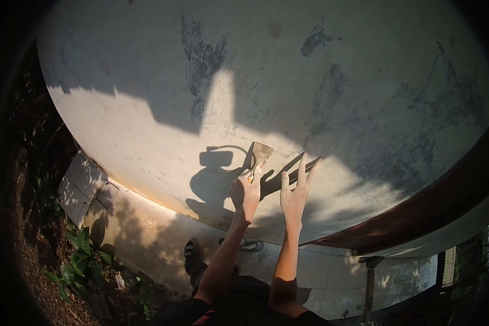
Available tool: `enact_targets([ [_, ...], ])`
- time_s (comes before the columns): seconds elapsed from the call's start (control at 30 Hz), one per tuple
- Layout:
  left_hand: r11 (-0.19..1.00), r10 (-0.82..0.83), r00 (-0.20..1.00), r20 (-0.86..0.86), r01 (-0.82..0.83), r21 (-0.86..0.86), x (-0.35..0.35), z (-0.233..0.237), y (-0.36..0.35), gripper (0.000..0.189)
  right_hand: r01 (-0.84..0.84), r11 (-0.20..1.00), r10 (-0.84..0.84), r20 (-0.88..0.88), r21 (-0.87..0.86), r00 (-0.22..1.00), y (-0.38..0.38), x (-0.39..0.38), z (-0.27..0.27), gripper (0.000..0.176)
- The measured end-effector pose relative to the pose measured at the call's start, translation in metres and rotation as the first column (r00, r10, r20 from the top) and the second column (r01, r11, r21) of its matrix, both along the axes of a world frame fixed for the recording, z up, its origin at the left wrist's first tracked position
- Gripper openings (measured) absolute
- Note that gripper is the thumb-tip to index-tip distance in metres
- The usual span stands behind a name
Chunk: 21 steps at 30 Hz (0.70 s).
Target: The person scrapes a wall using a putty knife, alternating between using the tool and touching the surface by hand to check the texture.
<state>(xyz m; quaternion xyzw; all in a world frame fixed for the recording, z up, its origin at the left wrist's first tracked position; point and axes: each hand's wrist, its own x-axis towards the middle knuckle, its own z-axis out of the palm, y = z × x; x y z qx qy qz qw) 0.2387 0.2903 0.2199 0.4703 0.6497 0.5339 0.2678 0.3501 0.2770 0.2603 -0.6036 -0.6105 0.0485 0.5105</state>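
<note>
My left hand is closed around the handle of a putty knife. The knife's wide, dull metal blade points up against the pale wall; whether its edge presses on the surface is hard to tell. To the right of it, my right hand is open with fingers spread, its tips at or very near the wall. Both hands look dusty. Dark grey smeared patches mark the wall above the hands, and a larger grey patch lies to the right.
A paved ledge runs along the wall's foot, where my sandalled foot shows. Leafy plants grow at lower left. A dark red band edges the wall at right, above a post.
</note>
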Motion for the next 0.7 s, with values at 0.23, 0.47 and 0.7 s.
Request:
enact_targets([
  [0.23, 0.993, -0.013, 1.0, 0.008, 0.012, 0.119, 0.005, 0.022, 0.001, 0.044, 0.031, 0.999, -0.033, 0.037, 0.04, 0.999, 0.009, -0.004, -0.009, 0.075],
  [0.47, 0.999, 0.019, 0.998, -0.052, -0.016, 0.047, 0.002, 0.024, 0.003, 0.046, 0.02, 0.999, -0.022, 0.048, 0.049, 0.999, 0.009, -0.007, -0.01, 0.076],
  [0.7, 1.0, 0.022, 0.998, -0.059, -0.022, 0.001, -0.004, 0.005, -0.004, 0.052, 0.025, 0.999, -0.027, 0.051, 0.033, 0.998, 0.008, -0.003, -0.009, 0.075],
])
